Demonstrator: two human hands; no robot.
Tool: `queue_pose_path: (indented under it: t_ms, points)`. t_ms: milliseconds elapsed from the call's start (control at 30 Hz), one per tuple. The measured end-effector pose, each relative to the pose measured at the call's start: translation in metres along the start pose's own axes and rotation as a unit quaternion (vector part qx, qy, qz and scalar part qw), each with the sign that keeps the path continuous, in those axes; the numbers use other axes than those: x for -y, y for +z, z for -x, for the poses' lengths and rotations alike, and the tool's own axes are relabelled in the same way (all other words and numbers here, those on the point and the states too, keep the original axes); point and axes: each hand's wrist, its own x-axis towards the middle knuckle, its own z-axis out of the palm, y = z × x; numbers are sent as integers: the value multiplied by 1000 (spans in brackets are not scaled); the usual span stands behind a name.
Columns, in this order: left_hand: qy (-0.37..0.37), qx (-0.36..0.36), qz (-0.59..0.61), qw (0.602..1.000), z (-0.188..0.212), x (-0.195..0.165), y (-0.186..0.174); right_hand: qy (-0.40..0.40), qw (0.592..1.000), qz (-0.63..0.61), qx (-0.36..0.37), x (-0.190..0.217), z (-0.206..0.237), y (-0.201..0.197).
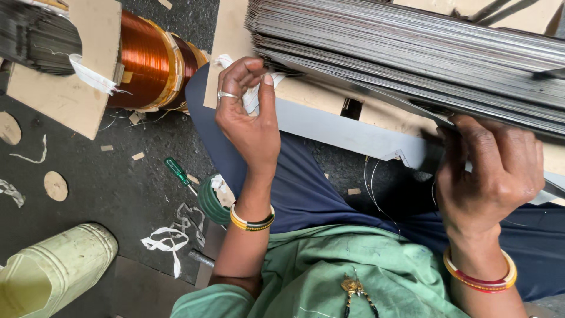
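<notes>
Your left hand (250,118), a ring on one finger, is raised over your lap with thumb and fingertips pinched together on a strip of white cloth tape (252,97) at the near edge of a cardboard sheet (231,35). Your right hand (488,171) is closed around the lowest of a tall stack of thin grey metal sheets (412,41), fingers curled over its near edge, thumb hidden beneath.

The stack rests on the cardboard and fills the upper right, overhanging your knees; a pale grey sheet (335,126) juts out just under it, between your two hands.

To your left on the dark floor (100,176) lies a large spool of copper wire (150,62), partly behind a second cardboard panel (65,76), with another bundle of metal sheets (35,38) at the top left corner. A green-handled screwdriver (176,172) lies just beside your left leg, near a green tape roll (210,203). Cardboard discs, white tape scraps and a pale green plastic container (56,271) sit toward the lower left corner.

Open floor shows between the spool and the container, though it is littered with scraps.
</notes>
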Motion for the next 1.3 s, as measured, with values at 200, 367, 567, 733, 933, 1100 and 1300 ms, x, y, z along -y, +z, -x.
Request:
queue_pose_path:
  t_ms: [200, 367, 567, 733, 933, 1100, 1300]
  points:
    - [6, -19, 0, 1000, -1, 2, 2, -30, 999, 7, -15, 8, -13, 2]
    - [-1, -30, 3, 1000, -2, 2, 4, -76, 996, 35, -27, 6, -22, 10]
    - [51, -35, -89, 994, -2, -12, 2, -83, 995, 51, -26, 5, -23, 8]
    - [281, 32, -236, 930, -12, -17, -1, -83, 996, 33, -26, 2, -21, 10]
    - [309, 78, -245, 916, -19, -2, -3, -42, 998, 12, -39, -9, -2, 6]
    - [318, 72, -241, 914, -14, 3, -2, -3, 997, 10, -80, -17, 8, 1]
    - [332, 67, -243, 909, -15, 4, -1, 44, 990, -22, -130, -21, 2, -8]
